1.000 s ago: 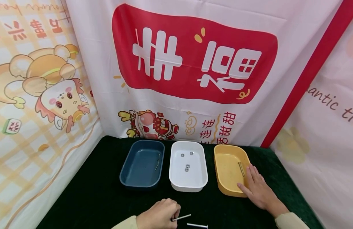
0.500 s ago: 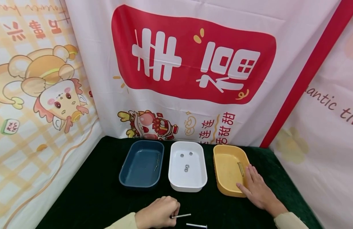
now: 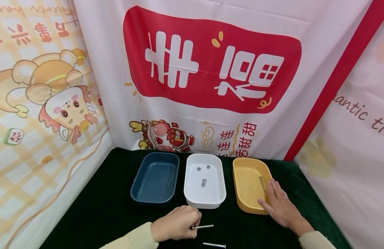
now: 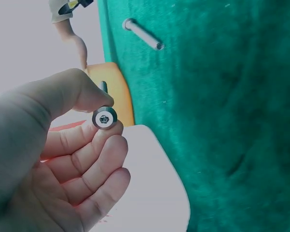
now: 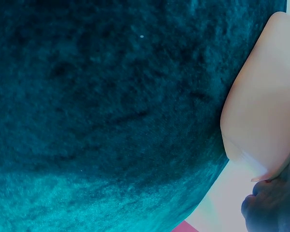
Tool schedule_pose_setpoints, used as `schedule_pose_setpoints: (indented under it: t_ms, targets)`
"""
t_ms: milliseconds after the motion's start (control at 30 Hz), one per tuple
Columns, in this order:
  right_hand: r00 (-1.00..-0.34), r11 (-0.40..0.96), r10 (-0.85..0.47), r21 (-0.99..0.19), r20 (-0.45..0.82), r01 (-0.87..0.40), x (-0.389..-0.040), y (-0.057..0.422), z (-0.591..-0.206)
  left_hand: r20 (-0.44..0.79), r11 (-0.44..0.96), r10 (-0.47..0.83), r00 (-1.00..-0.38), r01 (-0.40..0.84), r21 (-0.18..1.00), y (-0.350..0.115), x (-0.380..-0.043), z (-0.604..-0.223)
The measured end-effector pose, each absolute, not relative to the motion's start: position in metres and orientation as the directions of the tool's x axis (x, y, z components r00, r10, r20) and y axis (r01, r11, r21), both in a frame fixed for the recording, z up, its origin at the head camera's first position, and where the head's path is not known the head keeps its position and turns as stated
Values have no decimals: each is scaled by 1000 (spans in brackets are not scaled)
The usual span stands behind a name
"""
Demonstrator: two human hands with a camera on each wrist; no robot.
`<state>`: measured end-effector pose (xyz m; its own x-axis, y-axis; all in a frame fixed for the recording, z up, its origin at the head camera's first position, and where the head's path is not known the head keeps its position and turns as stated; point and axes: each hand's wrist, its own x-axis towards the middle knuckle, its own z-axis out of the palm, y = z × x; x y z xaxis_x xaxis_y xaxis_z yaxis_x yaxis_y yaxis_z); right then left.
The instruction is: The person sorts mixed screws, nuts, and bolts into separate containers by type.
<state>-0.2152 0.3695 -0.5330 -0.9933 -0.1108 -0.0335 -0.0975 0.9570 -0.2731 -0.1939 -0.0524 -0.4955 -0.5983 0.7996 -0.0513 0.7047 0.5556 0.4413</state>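
My left hand pinches a metal bolt between thumb and fingers, its shank pointing right in the head view. The bolt's round head with a hex socket faces the left wrist camera, just under the thumb. This hand is close in front of the white tray. A second bolt lies on the dark green cloth at the near edge of the head view. With fingers extended, my right hand rests on the right rim of the yellow tray, beside a long bolt lying in it.
Several nuts sit in the white tray. To its left, a blue tray holds thin screws near its right wall. Printed cloth walls stand behind and on both sides of the green cloth.
My left hand has moved a little forward and to the right, toward the white tray, carrying the bolt. The right hand stays at the yellow tray.
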Motion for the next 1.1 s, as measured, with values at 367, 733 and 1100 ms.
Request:
schedule_pose_setpoints:
  t_ms: [367,733,1100]
  targets:
    - [-993,958,-113,-266,-25,-103,-217,372,-533,52,509,822,-568,771,382,-35,-204,-468]
    - [-993,957,-110,-275,-38,-95,-218,371,-535,111,485,838,-534,823,296,-6,-219,-440]
    - [-994,955,-109,-282,-29,-96,-218,371,-535,142,467,851,-506,852,236,30,-237,-423]
